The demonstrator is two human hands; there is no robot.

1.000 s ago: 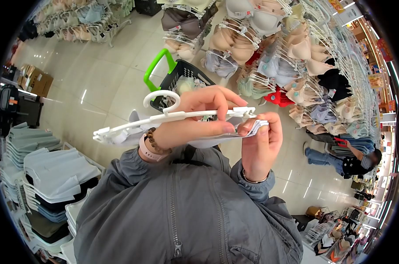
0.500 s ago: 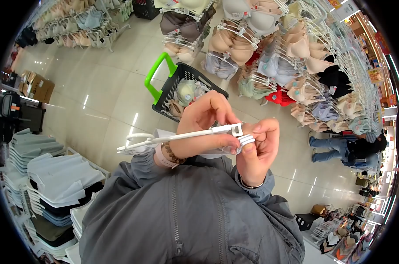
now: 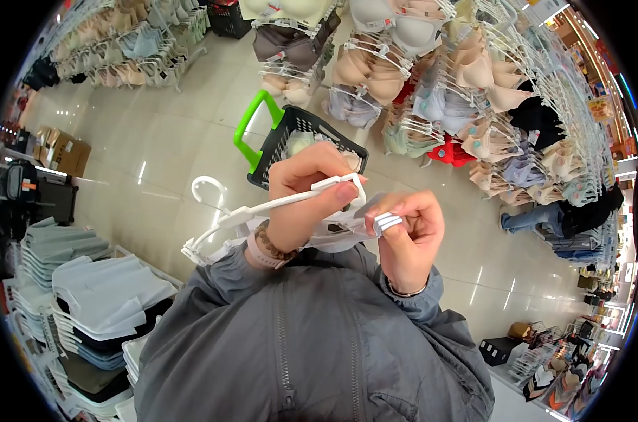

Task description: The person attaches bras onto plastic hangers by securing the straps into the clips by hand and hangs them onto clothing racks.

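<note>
Taking the hands as the clock's centre, pale shirts (image 3: 115,292) stand stacked at eight o'clock, and a carton (image 3: 69,153) sits just past nine. Between these and the basket lies a broad stretch of bare floor (image 3: 150,141) at ten. A white hanger (image 3: 262,208) slants across the front of the jacket (image 3: 319,337), its hook at nine. The left hand (image 3: 308,190) pinches its bar near the far end between thumb and fingers. Beyond, at twelve, is the basket (image 3: 266,165), its near edge partly hidden by that hand. Sheer pale fabric (image 3: 340,232) hangs between the hands. The right hand (image 3: 410,235) grips white folds (image 3: 388,223) narrowly, thumb against fingers, just beside the hanger's end. Bras (image 3: 466,126) crowd one to two o'clock, with floor between them and the hands. A person (image 3: 579,216) is at three; open floor continues at four.
</note>
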